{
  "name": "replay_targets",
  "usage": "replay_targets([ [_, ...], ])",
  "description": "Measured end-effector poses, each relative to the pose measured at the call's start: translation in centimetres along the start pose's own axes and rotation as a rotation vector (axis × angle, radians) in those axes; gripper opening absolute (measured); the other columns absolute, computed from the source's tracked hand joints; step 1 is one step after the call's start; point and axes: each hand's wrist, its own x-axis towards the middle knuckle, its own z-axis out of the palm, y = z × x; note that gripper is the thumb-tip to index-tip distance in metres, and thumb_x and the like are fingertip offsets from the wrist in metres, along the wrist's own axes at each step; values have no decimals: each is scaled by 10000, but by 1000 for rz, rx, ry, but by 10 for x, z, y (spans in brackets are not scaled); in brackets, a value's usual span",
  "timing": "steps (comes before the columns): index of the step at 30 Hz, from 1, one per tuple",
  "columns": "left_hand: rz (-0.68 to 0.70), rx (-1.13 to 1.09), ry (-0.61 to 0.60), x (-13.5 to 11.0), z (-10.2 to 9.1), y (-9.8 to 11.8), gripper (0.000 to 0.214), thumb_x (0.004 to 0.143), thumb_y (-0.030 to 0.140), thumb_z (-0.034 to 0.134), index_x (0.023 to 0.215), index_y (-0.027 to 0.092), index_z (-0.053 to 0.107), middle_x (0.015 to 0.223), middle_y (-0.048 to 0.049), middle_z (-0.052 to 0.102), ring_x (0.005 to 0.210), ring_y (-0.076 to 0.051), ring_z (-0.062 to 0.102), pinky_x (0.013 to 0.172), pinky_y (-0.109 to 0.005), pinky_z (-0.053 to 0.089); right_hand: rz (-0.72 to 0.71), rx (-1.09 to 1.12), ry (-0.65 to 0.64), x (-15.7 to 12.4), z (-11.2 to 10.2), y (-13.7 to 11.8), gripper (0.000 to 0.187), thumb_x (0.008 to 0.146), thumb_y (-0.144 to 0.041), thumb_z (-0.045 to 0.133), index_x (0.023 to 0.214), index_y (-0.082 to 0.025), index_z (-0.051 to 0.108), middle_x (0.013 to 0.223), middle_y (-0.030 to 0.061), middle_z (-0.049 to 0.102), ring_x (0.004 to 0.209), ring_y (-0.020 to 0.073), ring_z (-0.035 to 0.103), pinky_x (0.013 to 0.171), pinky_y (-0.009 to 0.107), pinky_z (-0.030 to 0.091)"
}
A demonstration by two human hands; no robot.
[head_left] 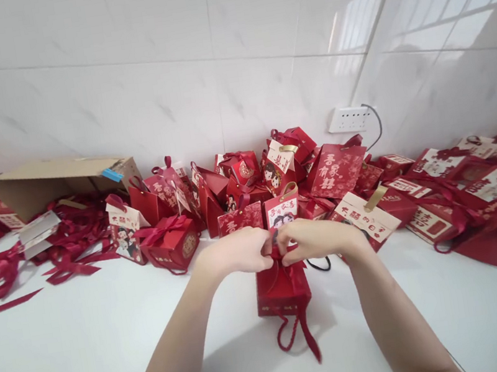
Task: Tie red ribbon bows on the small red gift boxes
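Note:
A small red gift box (276, 298) sits on the white table in front of me. Over its top, my left hand (248, 250) and my right hand (311, 238) are closed in pinches, close together, on the dark red ribbon (308, 333). One ribbon tail hangs down the near side and lies on the table. Beside that tail, a twisted red cord handle (287, 343) loops out from the box. The exact part of the ribbon between my fingertips is mostly hidden. Just behind my hands stands a printed cream-and-red box (282, 206).
Many red and cream gift boxes (337, 167) crowd along the wall. At left, a cardboard carton (57, 169) lies on its side, with loose red ribbons (80, 241) spilling out. Further right are more printed boxes (443, 161). A power strip (349, 120) with a cable is against the tiled wall.

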Motion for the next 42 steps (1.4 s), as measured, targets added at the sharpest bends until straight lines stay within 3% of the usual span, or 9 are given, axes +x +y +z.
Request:
replay_targets([
  [7,-95,75,-4,-3,3,5,98,637,301,484,621,214,442,539,18,495,430,-129,401,385,-272,225,-46,-1,95,-15,-11,-2,130,774,-164,539,791,-192,665,899,27,676,774,164,610,663,242,438],
  [16,-20,50,81,5,6,13,134,752,302,455,678,202,508,658,-16,576,533,-149,501,457,-265,305,74,-35,77,-27,-14,-4,150,724,-114,496,720,-185,627,777,20,670,679,144,585,543,218,390],
  [19,-36,55,99,2,1,12,117,752,282,473,675,202,508,672,-14,591,555,-154,522,474,-261,316,141,0,83,-27,-14,-7,62,726,-188,554,696,-184,608,712,11,647,617,133,556,491,218,357],
  [22,-46,8,150,0,-2,14,60,736,249,478,719,206,517,699,-8,608,578,-156,546,481,-254,333,103,13,96,-21,-10,-10,110,714,-291,615,690,-188,586,679,0,613,590,129,527,471,225,329],
  [28,-77,28,222,-6,-4,13,24,725,212,464,710,204,481,656,-1,574,539,-144,515,447,-251,307,119,-44,83,-22,-10,-8,83,746,-173,503,682,-183,556,660,3,601,558,118,507,466,226,317],
  [33,-10,-38,234,-6,-5,14,150,693,97,418,735,203,517,728,-3,605,608,-144,543,504,-244,351,123,24,51,-25,-13,-8,71,747,-226,545,690,-189,567,659,-3,608,573,121,528,475,216,340],
  [36,21,-65,233,-6,-6,16,156,693,104,427,758,195,535,759,-14,619,635,-151,557,523,-244,364,80,10,51,-19,-11,-9,158,738,-302,591,638,-190,540,669,-6,591,577,119,511,471,219,327],
  [42,18,-111,222,-11,-10,11,186,727,157,428,836,236,556,703,29,615,587,-136,542,521,-239,361,85,0,90,-23,-12,-5,103,755,-165,496,684,-187,567,671,-4,602,580,114,511,491,217,333],
])
